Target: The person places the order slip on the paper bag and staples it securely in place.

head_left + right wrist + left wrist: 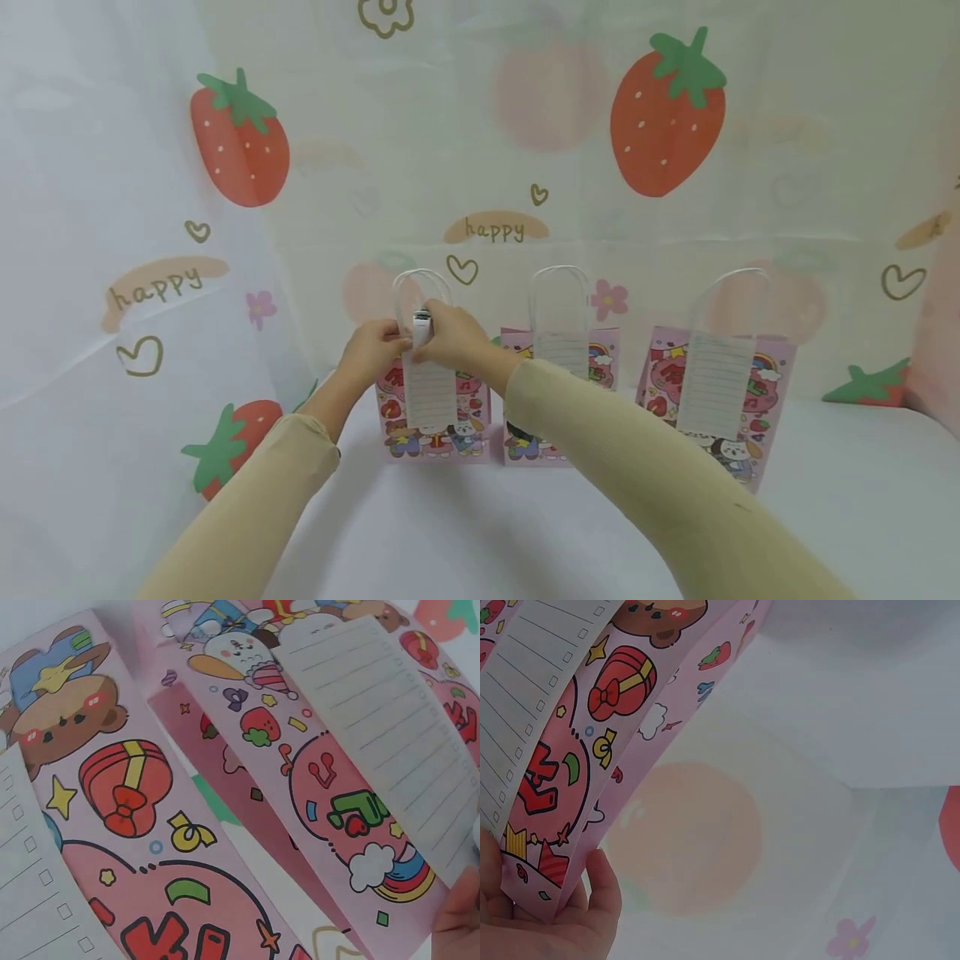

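Observation:
A pink cartoon-printed gift bag (474, 421) with white handles stands at the left of the row. A lined checklist sheet (432, 398) hangs over its front. My left hand (375, 348) pinches the bag's top edge together with the sheet; in the left wrist view its thumb is in front and the other fingers are behind. With my right hand (456, 335) I grip a small white object (422, 323) with a dark end at the top of the sheet; its kind I cannot tell. Only the edge of that hand shows in the right wrist view.
Two similar gift bags, a middle bag (525, 446) and a right bag (772, 392), stand alongside, each with a lined sheet on its front. My right forearm crosses before the middle bag. Behind the white table (465, 533) hangs a strawberry-printed curtain (450, 150).

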Demonstrator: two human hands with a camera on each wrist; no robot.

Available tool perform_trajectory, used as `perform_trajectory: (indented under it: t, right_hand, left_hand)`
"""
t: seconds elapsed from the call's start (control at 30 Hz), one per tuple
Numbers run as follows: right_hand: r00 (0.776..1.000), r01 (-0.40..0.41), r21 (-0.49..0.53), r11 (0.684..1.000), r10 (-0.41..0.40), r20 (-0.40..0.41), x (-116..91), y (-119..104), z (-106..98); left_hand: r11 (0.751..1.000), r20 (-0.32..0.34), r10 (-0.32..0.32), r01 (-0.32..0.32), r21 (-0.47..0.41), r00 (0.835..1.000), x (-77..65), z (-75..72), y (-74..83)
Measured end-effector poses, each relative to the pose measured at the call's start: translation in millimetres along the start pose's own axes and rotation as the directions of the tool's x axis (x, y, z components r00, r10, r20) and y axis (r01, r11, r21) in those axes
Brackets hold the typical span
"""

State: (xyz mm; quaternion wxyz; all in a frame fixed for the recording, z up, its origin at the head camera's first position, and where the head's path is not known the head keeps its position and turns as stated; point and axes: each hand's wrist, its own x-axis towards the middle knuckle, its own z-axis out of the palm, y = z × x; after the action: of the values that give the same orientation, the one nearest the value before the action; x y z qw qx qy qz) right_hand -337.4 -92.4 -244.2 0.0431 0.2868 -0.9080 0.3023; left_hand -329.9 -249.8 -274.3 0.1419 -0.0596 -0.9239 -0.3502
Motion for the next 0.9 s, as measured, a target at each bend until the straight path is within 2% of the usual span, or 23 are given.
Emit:
perform_trajectory:
  t: [0.17, 0.37, 0.5, 0.67, 0.9]
  right_hand:
    - [0.999, -0.007, 0.009, 1.000, 0.007, -0.037, -0.9, -1.1, -0.3]
    - [1.000, 0.024, -0.003, 1.000, -0.024, -0.012, 2.1, 1.2, -3.0]
    - [0.998, 0.049, -0.047, 0.998, -0.048, 0.029, 3.9, 3.8, -6.9]
    - [0.996, 0.063, -0.047, 0.997, -0.059, 0.073, 4.0, 5.3, -8.8]
    - [0.998, 0.045, -0.041, 0.998, -0.044, 0.040, 2.4, 5.6, -8.4]
  left_hand:
    - [1.000, 0.000, 0.013, -0.013, -0.001, 1.000, 0.4, 1.2, 0.3]
    - [1.000, -0.007, 0.016, -0.016, 0.004, 1.000, -0.3, 0.7, 0.1]
    - [1.000, -0.009, 0.020, -0.020, 0.004, 1.000, -0.8, 1.2, -0.6]
    - [1.000, -0.005, 0.026, -0.026, 0.002, 1.000, -2.3, 1.0, -0.9]
    - [0.999, -0.016, 0.044, -0.044, 0.016, 0.999, -2.0, 0.4, -0.1]
